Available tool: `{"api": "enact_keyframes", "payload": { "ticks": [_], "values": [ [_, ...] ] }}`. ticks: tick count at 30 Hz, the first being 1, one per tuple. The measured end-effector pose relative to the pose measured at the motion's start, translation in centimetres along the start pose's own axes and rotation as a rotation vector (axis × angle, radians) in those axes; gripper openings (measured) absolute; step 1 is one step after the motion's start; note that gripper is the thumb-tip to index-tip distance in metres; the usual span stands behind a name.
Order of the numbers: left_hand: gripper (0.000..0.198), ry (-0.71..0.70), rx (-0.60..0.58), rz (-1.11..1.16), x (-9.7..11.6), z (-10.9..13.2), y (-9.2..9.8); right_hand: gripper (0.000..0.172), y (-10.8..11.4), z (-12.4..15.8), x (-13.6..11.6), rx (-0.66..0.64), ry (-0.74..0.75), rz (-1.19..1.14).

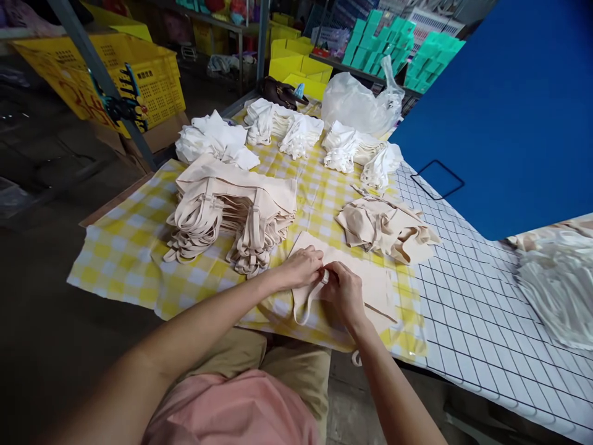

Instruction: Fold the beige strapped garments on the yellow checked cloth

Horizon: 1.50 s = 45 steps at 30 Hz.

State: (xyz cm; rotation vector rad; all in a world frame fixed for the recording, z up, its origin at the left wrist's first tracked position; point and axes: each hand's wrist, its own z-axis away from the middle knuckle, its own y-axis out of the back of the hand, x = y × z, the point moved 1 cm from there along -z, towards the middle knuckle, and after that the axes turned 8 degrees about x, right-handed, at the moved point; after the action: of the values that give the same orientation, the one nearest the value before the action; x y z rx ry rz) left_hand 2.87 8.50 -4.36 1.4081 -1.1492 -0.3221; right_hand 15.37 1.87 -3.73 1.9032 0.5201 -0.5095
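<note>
A beige strapped garment lies flat near the front edge of a yellow checked cloth. My left hand and my right hand meet over its left side, both pinched shut on its beige strap, which loops down toward the edge. To the left rises a tall stack of folded beige garments with straps hanging over its front. A loose heap of beige garments lies to the right, just behind the flat one.
White garment piles line the back of the table, with a clear plastic bag behind them. A blue board stands at the right over a white grid-lined surface. Yellow crates stand left.
</note>
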Motion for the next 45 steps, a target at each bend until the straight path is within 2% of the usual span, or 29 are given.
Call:
{"api": "enact_keyframes", "payload": {
  "ticks": [6,8,10,13,15,18,20,21,24,26,27,29,33,37,41,45],
  "values": [
    [0.016,-0.015,0.002,0.142,-0.4,0.4,0.2,0.011,0.8,1.5,-0.4,0.183,-0.115,-0.230],
    [0.019,-0.015,-0.006,0.189,-0.4,0.7,0.6,0.009,1.6,2.4,-0.8,0.213,-0.092,-0.256],
    [0.022,-0.016,-0.017,0.222,-0.4,1.1,1.1,0.009,2.5,3.5,-1.3,0.197,-0.005,-0.226],
    [0.022,-0.035,-0.026,0.244,-0.3,1.6,1.8,0.018,3.6,5.5,-2.2,0.090,0.219,-0.122],
    [0.021,-0.023,-0.038,0.257,-0.2,1.7,2.1,0.024,4.1,6.9,-2.9,-0.025,0.368,-0.041],
    [0.023,0.094,-0.035,0.274,-0.2,1.4,2.6,0.032,4.9,8.2,-3.2,-0.261,0.452,0.023],
    [0.025,0.232,0.030,0.225,-0.1,0.8,3.0,0.033,5.9,8.0,-2.1,-0.323,0.361,0.017],
    [0.025,0.304,0.070,0.175,-0.1,0.5,3.2,0.032,6.5,7.4,-1.0,-0.292,0.272,0.023],
    [0.026,0.506,0.128,-0.019,-0.2,-0.9,3.6,0.029,8.4,4.7,3.9,-0.014,-0.102,0.180],
    [0.037,0.626,0.098,-0.117,-0.4,-1.9,3.5,0.029,9.2,2.5,7.4,0.157,-0.351,0.374],
    [0.041,0.674,0.068,-0.144,-0.5,-2.4,3.3,0.029,9.4,1.5,8.9,0.178,-0.452,0.442],
    [0.038,0.720,-0.006,-0.153,-0.9,-3.1,3.1,0.028,9.2,-0.1,10.9,0.130,-0.586,0.469],
    [0.024,0.666,-0.069,-0.117,-1.7,-3.4,3.2,0.018,8.2,-1.4,11.6,0.012,-0.624,0.336],
    [0.021,0.637,-0.034,-0.119,-2.3,-2.8,3.7,0.014,8.4,-0.8,10.9,0.059,-0.612,0.315],
    [0.025,0.642,0.013,-0.129,-2.3,-2.7,3.7,0.021,8.5,-0.5,10.8,0.134,-0.652,0.309],
    [0.023,0.667,0.024,-0.133,-2.0,-2.8,3.5,0.017,7.6,-1.2,10.9,0.116,-0.658,0.182]
  ]
}}
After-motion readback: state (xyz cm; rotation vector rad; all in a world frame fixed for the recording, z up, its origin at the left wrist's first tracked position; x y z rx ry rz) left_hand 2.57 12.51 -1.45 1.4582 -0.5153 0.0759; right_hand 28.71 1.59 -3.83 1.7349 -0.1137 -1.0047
